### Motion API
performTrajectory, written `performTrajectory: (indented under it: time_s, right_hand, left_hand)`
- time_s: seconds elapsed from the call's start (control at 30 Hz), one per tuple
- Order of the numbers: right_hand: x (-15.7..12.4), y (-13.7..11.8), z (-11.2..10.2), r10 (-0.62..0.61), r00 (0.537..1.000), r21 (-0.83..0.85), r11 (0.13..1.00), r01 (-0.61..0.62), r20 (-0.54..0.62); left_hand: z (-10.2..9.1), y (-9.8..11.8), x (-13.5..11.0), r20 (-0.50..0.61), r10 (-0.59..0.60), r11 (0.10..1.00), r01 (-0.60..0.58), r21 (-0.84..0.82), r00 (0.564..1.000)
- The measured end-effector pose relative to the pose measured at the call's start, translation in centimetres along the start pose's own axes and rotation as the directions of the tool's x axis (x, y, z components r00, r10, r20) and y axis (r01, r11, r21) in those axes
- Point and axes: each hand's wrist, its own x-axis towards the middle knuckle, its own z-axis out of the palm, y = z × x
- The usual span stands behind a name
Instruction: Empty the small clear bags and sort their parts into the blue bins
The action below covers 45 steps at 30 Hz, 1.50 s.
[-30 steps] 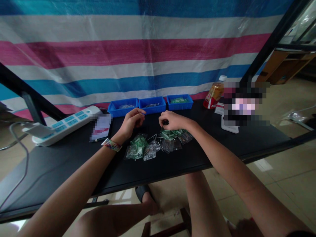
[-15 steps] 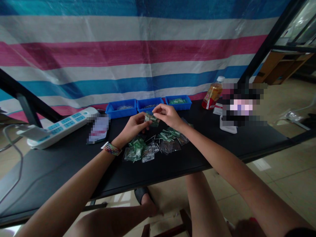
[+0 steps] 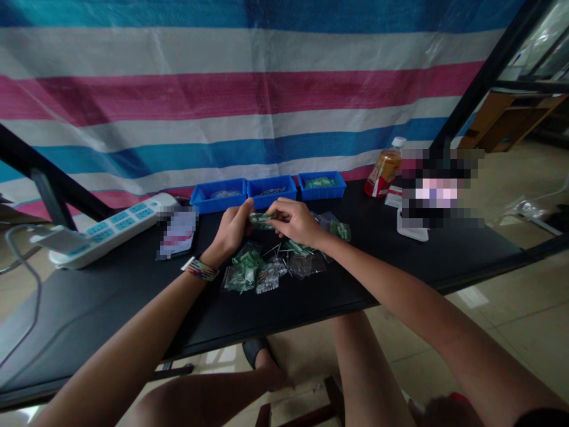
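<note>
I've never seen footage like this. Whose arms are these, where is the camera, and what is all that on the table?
No machine here: these are a person's own two bare arms, filmed by one camera worn on the head, looking forward and down. That is why the arms reach in from the bottom edge. The left hand, with a wristband, and the right hand together pinch a small bag of green parts above a black table. Below it lies a pile of similar clear bags. Behind stand three blue trays; a power strip lies to the left and a drink bottle to the right.
</note>
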Motion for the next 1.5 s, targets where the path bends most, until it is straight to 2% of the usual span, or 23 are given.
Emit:
performTrajectory:
  time_s: [0.1, 0.2, 0.27, 0.33, 0.43, 0.5, 0.57, 0.63, 0.67, 0.73, 0.8, 0.87, 0.97, 1.07, 1.17, 1.23, 1.27, 1.3, 1.37, 1.43, 1.5]
  right_hand:
    - [-0.3, -0.4, 0.2, -0.193, 0.981, -0.199, 0.962, 0.186, -0.015]
    - [-0.5, -0.6, 0.0, -0.334, 0.942, -0.312, 0.894, 0.322, 0.014]
    - [-0.6, -0.6, -0.2, -0.376, 0.927, -0.361, 0.863, 0.354, 0.012]
    - [-0.7, -0.6, -0.4, -0.367, 0.93, -0.399, 0.852, 0.339, 0.005]
    - [-0.5, -0.6, -0.6, -0.31, 0.951, -0.405, 0.87, 0.28, -0.009]
    - [-0.4, -0.4, -0.5, -0.248, 0.967, -0.357, 0.909, 0.215, -0.05]
    - [-0.1, -0.3, -0.3, -0.141, 0.984, -0.226, 0.967, 0.114, -0.107]
    - [0.2, -0.1, -0.1, 0.007, 0.991, 0.006, 1.0, -0.006, -0.136]
    - [0.3, 0.0, 0.0, 0.085, 0.988, 0.141, 0.988, -0.067, -0.129]
    - [0.6, -0.1, -0.2, 0.23, 0.969, 0.37, 0.91, -0.184, -0.085]
    - [0.8, -0.2, -0.5, 0.337, 0.941, 0.487, 0.825, -0.287, -0.016]
    - [0.8, -0.4, -0.8, 0.39, 0.919, 0.513, 0.779, -0.361, 0.055]
    - [0.7, -0.4, -1.0, 0.398, 0.91, 0.495, 0.772, -0.4, 0.115]
    - [1.0, 0.1, -1.2, 0.38, 0.925, 0.457, 0.818, -0.35, 0.029]
    - [1.6, 1.0, -2.7, 0.318, 0.917, 0.314, 0.92, -0.236, -0.241]
    - [1.9, 1.6, -4.9, 0.191, 0.874, 0.059, 0.981, -0.184, -0.446]
    - [2.0, 1.8, -6.1, 0.088, 0.857, -0.127, 0.976, -0.176, -0.508]
    - [1.9, 1.9, -7.4, -0.031, 0.847, -0.33, 0.928, -0.173, -0.531]
    - [1.5, 2.1, -9.6, -0.185, 0.847, -0.64, 0.738, -0.215, -0.498]
    - [1.0, 2.3, -10.7, -0.181, 0.883, -0.784, 0.56, -0.269, -0.433]
    - [0.5, 2.7, -10.7, -0.09, 0.938, -0.861, 0.434, -0.267, -0.336]
  left_hand:
    - [-0.2, 0.0, 0.0, 0.019, 0.008, 0.999, -0.009, 0.052, 1.0]
    - [-0.3, 0.1, 0.0, 0.01, -0.014, 0.997, 0.013, 0.081, 1.0]
    - [-0.3, 0.1, 0.0, 0.014, -0.054, 0.995, 0.052, 0.089, 0.998]
    - [-0.2, 0.2, 0.0, 0.054, -0.075, 0.996, 0.072, 0.054, 0.996]
    - [0.1, 0.3, 0.1, 0.118, -0.048, 0.993, 0.061, -0.105, 0.992]
    - [0.2, 0.3, 0.3, 0.105, -0.02, 0.978, 0.041, -0.206, 0.994]
    - [0.2, 0.2, 0.5, 0.05, 0.017, 0.971, -0.005, -0.237, 0.999]
    - [0.1, 0.1, 0.6, -0.002, 0.062, 0.972, -0.061, -0.227, 0.998]
    - [0.1, 0.0, 0.6, -0.012, 0.083, 0.973, -0.083, -0.217, 0.997]
    - [0.1, 0.0, 0.6, -0.01, 0.119, 0.973, -0.118, -0.198, 0.993]
    - [0.1, 0.1, 0.4, -0.004, 0.149, 0.974, -0.147, -0.174, 0.989]
    - [0.3, 0.3, 0.3, -0.002, 0.17, 0.975, -0.168, -0.143, 0.986]
    - [0.4, 0.5, 0.1, 0.028, 0.158, 0.98, -0.154, -0.128, 0.987]
    - [0.3, 0.5, 0.1, 0.092, 0.089, 0.978, -0.069, -0.198, 0.992]
    - [0.0, 0.4, 0.2, 0.107, 0.036, 0.961, -0.005, -0.275, 0.994]
    - [-0.1, 0.2, 0.2, 0.098, 0.028, 0.959, 0.001, -0.284, 0.995]
    - [-0.1, 0.2, 0.3, 0.099, 0.028, 0.959, 0.001, -0.282, 0.995]
    - [-0.1, 0.2, 0.3, 0.102, 0.027, 0.96, 0.003, -0.281, 0.994]
    - [0.0, 0.2, 0.3, 0.109, 0.023, 0.961, 0.008, -0.276, 0.994]
    - [0.2, 0.3, 0.2, 0.117, 0.012, 0.964, 0.019, -0.265, 0.993]
    - [0.4, 0.3, 0.2, 0.134, -0.011, 0.965, 0.045, -0.258, 0.991]
